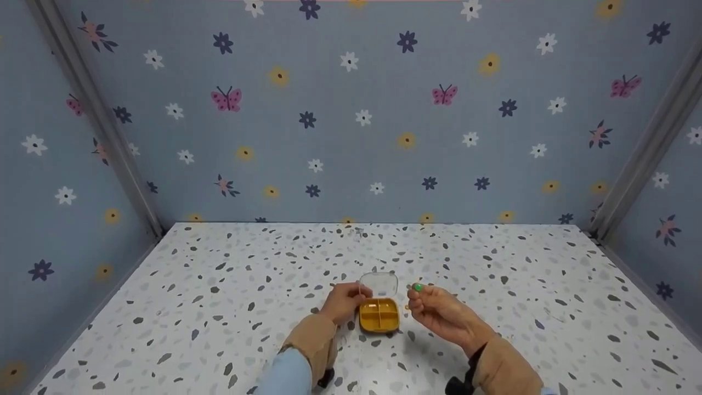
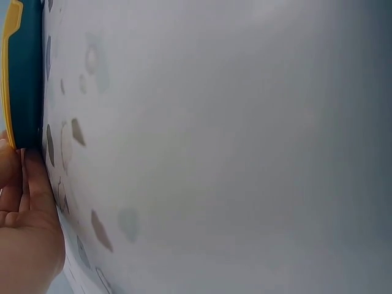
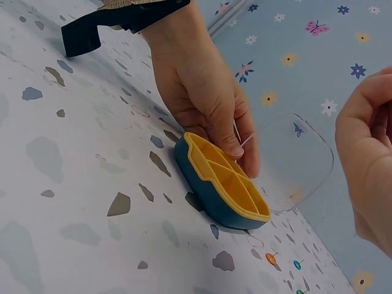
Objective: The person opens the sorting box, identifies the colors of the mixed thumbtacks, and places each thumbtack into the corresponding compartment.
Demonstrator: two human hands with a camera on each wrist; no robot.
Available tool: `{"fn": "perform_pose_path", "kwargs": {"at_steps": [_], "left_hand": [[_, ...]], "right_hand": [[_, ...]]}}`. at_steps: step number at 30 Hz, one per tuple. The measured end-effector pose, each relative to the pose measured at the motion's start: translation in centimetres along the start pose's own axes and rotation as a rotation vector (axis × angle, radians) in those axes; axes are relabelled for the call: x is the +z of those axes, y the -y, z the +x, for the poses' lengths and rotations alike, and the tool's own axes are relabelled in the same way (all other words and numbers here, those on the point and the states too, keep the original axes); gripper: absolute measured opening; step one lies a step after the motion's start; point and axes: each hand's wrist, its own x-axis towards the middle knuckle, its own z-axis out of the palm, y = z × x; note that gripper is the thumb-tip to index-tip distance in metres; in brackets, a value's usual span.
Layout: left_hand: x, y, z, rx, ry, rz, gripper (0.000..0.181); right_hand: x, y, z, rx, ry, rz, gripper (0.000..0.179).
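Yellow box (image 1: 379, 331) is on the desk (image 1: 247, 291), squarish so no real long axis, lid (image 1: 379, 282) open. Left hand (image 1: 344, 300) is nearer, gripping its left edge; right hand (image 1: 445, 316) is just off its right side, pinching what looks like a green pin (image 1: 418, 287).

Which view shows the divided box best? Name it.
The right wrist view: the box shows large and nearly whole, compartments and blue side both visible. The head view shows it small, from above; the left wrist view, only rim and side at the edge.
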Motion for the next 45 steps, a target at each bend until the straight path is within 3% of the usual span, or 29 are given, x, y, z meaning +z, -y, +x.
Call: {"fn": "perform_pose_path", "kwargs": {"at_steps": [7, 12, 15, 19, 23, 27, 32, 37, 40, 45], "left_hand": [[-0.2, -0.7, 0.0, -0.061, -0.002, 0.025, 0.021], [-0.3, -0.6, -0.2, -0.028, 0.014, 0.049, 0.02], [-0.3, -0.3, -0.3, 0.009, 0.015, 0.059, 0.019], [-0.1, -0.2, -0.3, -0.008, 0.012, 0.056, 0.019], [0.0, -0.2, -0.2, -0.034, 0.013, 0.063, 0.019], [-0.1, -0.5, 0.0, -0.038, 0.017, 0.072, 0.02], [-0.2, -1.1, 0.4, -0.02, 0.012, 0.069, 0.021], [-0.4, -1.5, 0.6, 0.006, -0.008, 0.067, 0.021], [-0.3, -1.4, 0.4, 0.016, -0.006, 0.07, 0.021], [-0.1, -0.8, -0.2, 0.026, 0.004, 0.071, 0.02]], "right_hand": [[0.2, 0.9, 0.4, -0.011, -0.077, -0.125, 0.01], [0.9, 1.4, 1.2, -0.08, -0.202, -0.381, 0.009], [1.3, 1.5, 2.0, -0.163, -0.297, -0.668, 0.012], [1.8, 1.3, 3.0, -0.267, -0.358, -1.196, 0.013], [1.8, 0.8, 3.5, -0.37, -0.276, -1.716, 0.01], [1.8, 0.0, 3.9, -0.39, -0.199, -2.036, 0.017], [1.8, -1.0, 4.9, -0.269, -0.199, -2.241, 0.025], [1.7, -1.6, 5.6, -0.235, -0.184, -2.431, 0.024], [1.5, -1.9, 5.6, -0.227, -0.188, -2.465, 0.024], [0.8, -2.5, 5.2, -0.262, -0.199, -2.415, 0.021]]}}
